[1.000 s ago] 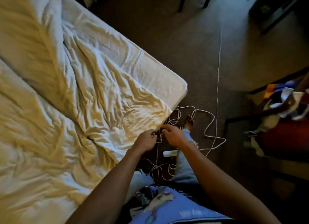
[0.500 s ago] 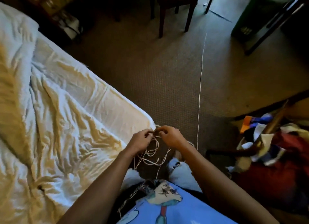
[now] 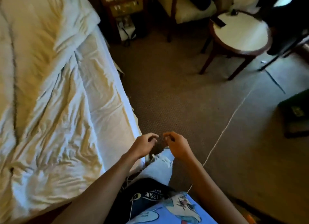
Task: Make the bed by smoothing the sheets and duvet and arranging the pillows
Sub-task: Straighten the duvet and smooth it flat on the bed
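Observation:
The bed fills the left half of the view, covered by a crumpled white duvet [image 3: 50, 106] with many creases. Its right edge [image 3: 120, 96] runs down toward my hands. My left hand [image 3: 143, 146] and my right hand [image 3: 178, 146] hover just off the bed's near corner, over the carpet and my knee. Both have their fingers curled inward, fingertips a short gap apart. They seem to pinch a thin white cord [image 3: 225, 128]. It trails across the floor to the far right, and a small loop shows under my left wrist. No pillow is visible.
A round white-topped table [image 3: 240, 33] on dark wooden legs stands at the upper right, with a cushioned chair [image 3: 184, 6] behind it. A bedside cabinet [image 3: 127, 4] sits by the bed's head. A dark green box [image 3: 296, 113] lies on the carpet at the right.
The view has swung up toward the head of the bed. My hands have drawn slightly apart, and the tangled bundle of cord no longer shows between them.

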The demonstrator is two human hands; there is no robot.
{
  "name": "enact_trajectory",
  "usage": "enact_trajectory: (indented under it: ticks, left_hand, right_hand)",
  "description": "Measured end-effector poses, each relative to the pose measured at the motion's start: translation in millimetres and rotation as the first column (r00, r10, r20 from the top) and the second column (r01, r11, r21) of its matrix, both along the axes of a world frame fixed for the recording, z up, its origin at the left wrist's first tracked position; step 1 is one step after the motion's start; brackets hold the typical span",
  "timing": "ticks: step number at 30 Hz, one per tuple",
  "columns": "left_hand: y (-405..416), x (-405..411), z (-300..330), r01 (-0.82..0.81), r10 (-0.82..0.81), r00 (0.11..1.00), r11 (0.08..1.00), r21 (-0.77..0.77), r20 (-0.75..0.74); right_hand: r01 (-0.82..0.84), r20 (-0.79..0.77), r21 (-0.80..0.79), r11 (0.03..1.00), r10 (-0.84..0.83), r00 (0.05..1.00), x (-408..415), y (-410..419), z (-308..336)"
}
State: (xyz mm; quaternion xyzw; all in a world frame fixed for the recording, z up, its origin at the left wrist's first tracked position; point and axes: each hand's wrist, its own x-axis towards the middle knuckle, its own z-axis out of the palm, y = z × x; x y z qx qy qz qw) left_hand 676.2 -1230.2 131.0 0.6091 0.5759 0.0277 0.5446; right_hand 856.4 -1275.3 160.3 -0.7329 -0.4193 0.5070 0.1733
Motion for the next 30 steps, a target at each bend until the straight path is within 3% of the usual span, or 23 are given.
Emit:
enact_trajectory:
  ticks: [7, 16, 23, 30]
  left_hand:
    - [138.2, 37.3, 3.0, -0.248, 0.248, 0.969, 0.968, -0.037, -0.004]
    - [320.5, 34.9, 35.5, -0.363, 0.376, 0.922, 0.922, 0.136, -0.088]
    - [466.3, 36.7, 11.0, -0.402, 0.416, 0.896, 0.909, 0.112, -0.154]
    - [612.4, 18.7, 15.8, -0.728, 0.727, 0.684, 0.685, -0.007, -0.059]
  right_hand:
    - [-0.290, 0.027, -0.045, 0.956, 0.291, 0.956, 35.2, 187.1, 5.3]
    - [-0.494, 0.033, 0.033, 0.869, 0.493, 0.869, 13.5, 424.4, 21.7]
    - [-0.619, -0.028, -0.046, 0.784, 0.619, 0.785, 8.2, 591.9, -12.7]
    - [-0.618, -0.086, -0.129, 0.776, 0.612, 0.786, 16.6, 769.7, -20.5]
